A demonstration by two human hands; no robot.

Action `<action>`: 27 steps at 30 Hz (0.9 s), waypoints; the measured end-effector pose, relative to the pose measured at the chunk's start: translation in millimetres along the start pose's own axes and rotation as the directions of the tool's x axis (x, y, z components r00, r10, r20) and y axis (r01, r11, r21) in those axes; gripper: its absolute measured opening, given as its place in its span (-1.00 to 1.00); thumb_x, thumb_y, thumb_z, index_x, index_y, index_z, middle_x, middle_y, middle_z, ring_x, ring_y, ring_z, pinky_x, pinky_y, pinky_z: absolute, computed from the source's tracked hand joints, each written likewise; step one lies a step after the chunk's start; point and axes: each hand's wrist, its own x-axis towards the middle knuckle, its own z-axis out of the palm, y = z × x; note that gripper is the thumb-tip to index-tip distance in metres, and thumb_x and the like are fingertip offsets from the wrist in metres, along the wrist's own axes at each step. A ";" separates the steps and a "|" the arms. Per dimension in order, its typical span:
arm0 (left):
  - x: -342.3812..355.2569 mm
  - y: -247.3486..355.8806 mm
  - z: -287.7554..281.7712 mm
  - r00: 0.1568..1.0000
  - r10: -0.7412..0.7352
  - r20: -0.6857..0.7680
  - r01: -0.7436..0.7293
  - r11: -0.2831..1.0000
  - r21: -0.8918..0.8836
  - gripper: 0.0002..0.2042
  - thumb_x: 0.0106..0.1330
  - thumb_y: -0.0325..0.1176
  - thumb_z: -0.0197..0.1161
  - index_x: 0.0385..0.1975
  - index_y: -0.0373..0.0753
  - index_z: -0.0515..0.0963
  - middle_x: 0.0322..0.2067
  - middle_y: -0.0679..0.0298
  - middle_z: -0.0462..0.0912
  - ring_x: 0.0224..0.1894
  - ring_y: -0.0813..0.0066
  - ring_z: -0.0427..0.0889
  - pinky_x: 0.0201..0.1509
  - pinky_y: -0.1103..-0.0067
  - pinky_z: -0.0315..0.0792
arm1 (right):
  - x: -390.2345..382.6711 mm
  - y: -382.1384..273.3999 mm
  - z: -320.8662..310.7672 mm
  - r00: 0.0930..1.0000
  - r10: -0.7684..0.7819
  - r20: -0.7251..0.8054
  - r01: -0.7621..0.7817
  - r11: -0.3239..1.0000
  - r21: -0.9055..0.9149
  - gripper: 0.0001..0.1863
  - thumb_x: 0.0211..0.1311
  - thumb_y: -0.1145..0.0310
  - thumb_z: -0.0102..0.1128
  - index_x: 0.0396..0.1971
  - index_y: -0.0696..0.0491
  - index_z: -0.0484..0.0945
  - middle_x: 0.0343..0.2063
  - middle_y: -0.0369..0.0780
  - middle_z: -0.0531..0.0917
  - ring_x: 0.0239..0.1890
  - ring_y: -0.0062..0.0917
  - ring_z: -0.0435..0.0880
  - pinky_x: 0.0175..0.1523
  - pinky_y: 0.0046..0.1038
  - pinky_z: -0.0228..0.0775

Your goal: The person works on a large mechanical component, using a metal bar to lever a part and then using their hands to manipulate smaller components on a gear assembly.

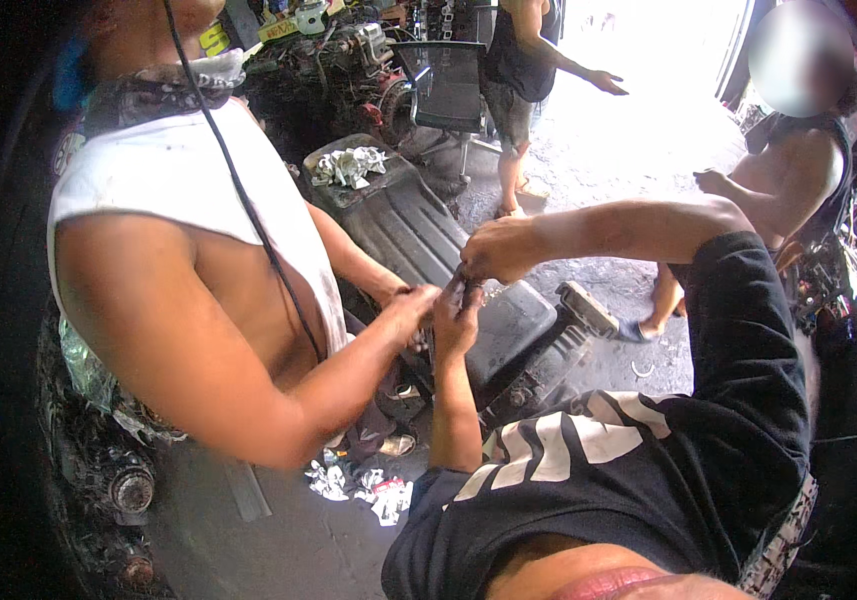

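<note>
My right hand (500, 248) is closed, its fingertips pinching a small dark piece (464, 284) whose kind I cannot make out. Just below it, my left hand (455, 322) has its fingers closed around the lower part of that same piece. Both hands are above a long, ribbed black part (418, 225) with a smooth black end section (513, 335). Close on the left, the hands (410, 312) of a person in a white sleeveless top (198, 170) are together near my left hand, and what they hold is hidden.
Crumpled paper (350, 166) lies on the far end of the black part, with more paper scraps (388, 498) on the floor. A black chair (448, 95) and greasy machine parts (333, 80) stand behind. Two other people (523, 60) are farther off. Metal parts (131, 490) line the left.
</note>
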 end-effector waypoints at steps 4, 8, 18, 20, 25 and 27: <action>2.5 -11.1 -14.8 0.982 0.115 0.149 -0.143 0.972 0.188 -0.82 0.08 -0.36 0.17 -0.39 -0.34 0.52 -0.57 0.19 0.58 -0.50 0.46 0.51 -0.38 0.52 0.34 | 3.7 3.8 10.0 0.920 -0.334 -0.204 0.321 0.942 -0.098 -0.84 -0.16 0.38 0.11 -0.52 0.12 0.50 -0.51 -0.13 0.56 -0.39 -0.23 0.57 -0.35 -0.29 0.41; 9.1 -20.7 -26.6 0.958 0.285 -0.006 -0.272 0.919 0.284 -0.78 -0.09 -0.35 0.32 -0.46 -0.32 0.53 -0.63 0.21 0.57 -0.60 0.27 0.53 -0.41 0.46 0.37 | 15.6 -10.2 -5.7 0.996 0.087 0.008 -0.086 0.989 -0.119 -0.76 0.00 0.21 0.07 -0.54 0.09 0.50 -0.60 -0.15 0.52 -0.53 -0.25 0.55 -0.42 -0.31 0.40; -2.6 -18.3 -27.3 0.973 0.221 -0.069 -0.183 0.915 0.359 -0.72 -0.07 -0.36 0.31 -0.35 -0.30 0.49 -0.51 0.08 0.57 -0.43 0.14 0.55 -0.33 0.43 0.38 | 23.0 -7.3 1.7 0.993 -0.015 -0.117 0.013 1.000 -0.014 -0.89 -0.09 0.46 0.07 -0.48 0.04 0.52 -0.51 -0.20 0.47 -0.36 -0.33 0.54 -0.31 -0.34 0.38; -0.4 -12.9 -41.8 0.973 0.212 0.087 -0.229 0.895 0.383 -0.76 -0.06 -0.39 0.31 -0.40 -0.33 0.51 -0.48 0.08 0.58 -0.40 0.19 0.56 -0.28 0.47 0.38 | 15.6 -3.8 3.3 0.981 -0.024 -0.191 0.029 0.999 0.025 -0.85 -0.13 0.53 0.07 -0.47 0.03 0.51 -0.52 -0.21 0.44 -0.38 -0.34 0.52 -0.32 -0.34 0.37; 4.5 -23.2 -43.2 0.997 0.065 0.028 -0.067 0.994 0.082 -0.86 0.01 -0.45 0.23 -0.43 -0.32 0.55 -0.48 0.10 0.61 -0.44 0.31 0.60 -0.33 0.53 0.42 | 14.2 -18.1 -0.9 0.927 -0.134 -0.350 0.102 0.989 -0.109 -0.84 -0.12 0.51 0.10 -0.43 0.04 0.50 -0.52 -0.22 0.43 -0.43 -0.36 0.53 -0.39 -0.36 0.35; -1.2 -21.4 -34.0 0.998 0.034 -0.045 -0.029 0.994 0.109 -0.82 -0.01 -0.46 0.25 -0.38 -0.30 0.56 -0.45 0.14 0.62 -0.44 0.40 0.61 -0.32 0.55 0.44 | 17.0 -20.6 9.4 0.932 0.039 -0.359 -0.065 0.996 -0.061 -0.87 -0.06 0.50 0.09 -0.43 0.08 0.49 -0.51 -0.19 0.46 -0.44 -0.35 0.54 -0.39 -0.36 0.36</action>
